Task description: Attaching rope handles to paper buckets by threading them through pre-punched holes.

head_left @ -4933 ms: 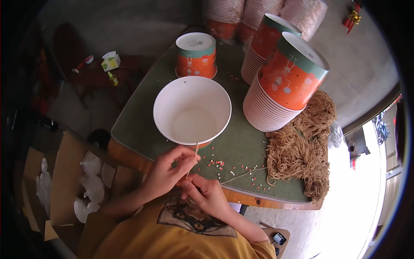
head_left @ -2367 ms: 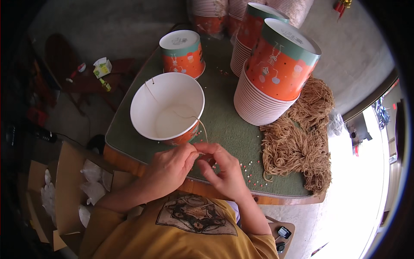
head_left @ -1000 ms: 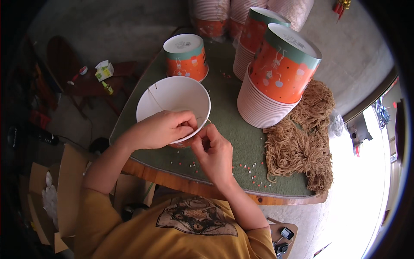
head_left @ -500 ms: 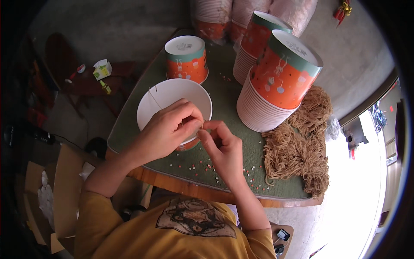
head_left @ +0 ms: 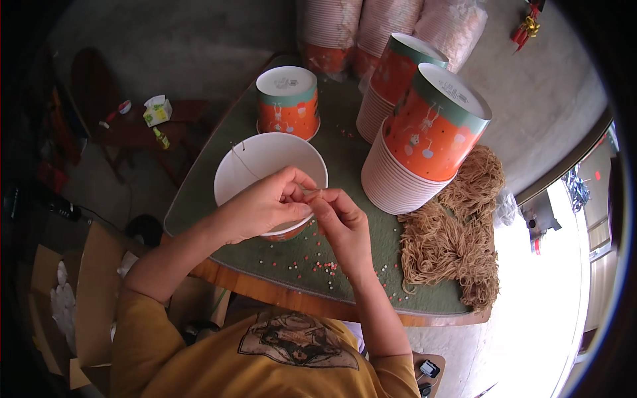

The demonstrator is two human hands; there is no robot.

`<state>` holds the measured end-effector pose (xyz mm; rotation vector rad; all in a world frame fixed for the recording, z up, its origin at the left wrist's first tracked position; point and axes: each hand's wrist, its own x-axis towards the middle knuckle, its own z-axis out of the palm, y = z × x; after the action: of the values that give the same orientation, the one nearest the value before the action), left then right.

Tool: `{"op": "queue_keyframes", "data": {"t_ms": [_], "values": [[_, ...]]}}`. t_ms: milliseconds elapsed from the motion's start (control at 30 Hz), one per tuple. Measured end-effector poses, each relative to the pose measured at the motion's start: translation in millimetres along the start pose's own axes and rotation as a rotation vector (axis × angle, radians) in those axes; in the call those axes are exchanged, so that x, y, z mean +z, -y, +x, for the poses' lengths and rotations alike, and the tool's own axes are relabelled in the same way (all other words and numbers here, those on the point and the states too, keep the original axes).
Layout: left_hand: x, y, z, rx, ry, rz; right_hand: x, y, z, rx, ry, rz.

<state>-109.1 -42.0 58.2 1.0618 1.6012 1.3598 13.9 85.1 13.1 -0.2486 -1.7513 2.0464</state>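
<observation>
A paper bucket [head_left: 232,187] with a white inside stands open side up on the table's near left. A thin tan string [head_left: 247,164] runs from the hole in its far rim across the inside to my fingers. Over the bucket's near right rim, my left hand [head_left: 269,204] pinches the string, thumb against forefinger. My right hand [head_left: 344,229] is closed in a pinch with its fingertips meeting the left ones. What lies between these fingertips is tiny and mostly hidden. Small orange and white beads [head_left: 325,266] lie scattered on the green mat below my hands.
An upturned orange and green bucket [head_left: 286,109] stands behind. Tall stacks of nested buckets [head_left: 424,136] rise at the right, with bagged stacks [head_left: 330,33] at the back. Bundles of tan string [head_left: 448,249] lie at the table's right edge. A cardboard box [head_left: 96,298] sits lower left.
The whole view has tilted slightly, so the table and buckets appear lower. My fingertips have shifted a little against each other, still pinched together over the bucket's rim.
</observation>
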Motion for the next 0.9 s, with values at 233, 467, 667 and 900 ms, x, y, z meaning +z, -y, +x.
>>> {"op": "queue_keyframes", "data": {"t_ms": [233,467,667,900], "values": [[-0.3,-8.3,0.8,-0.060,-0.040,0.002,-22.0,19.8,-8.4,-0.141,0.032,-0.176],[4.1,-6.5,5.6,-0.139,-0.018,-0.107,-18.7,42.4,6.2,-0.244,0.197,-0.164],[5.7,-0.7,7.1,0.008,0.028,0.047,-22.1,34.5,23.9,-0.197,0.123,-0.174],[4.7,-9.2,6.2,-0.101,0.028,0.004,-36.3,10.0,10.0,-0.193,0.058,-0.197]]}}
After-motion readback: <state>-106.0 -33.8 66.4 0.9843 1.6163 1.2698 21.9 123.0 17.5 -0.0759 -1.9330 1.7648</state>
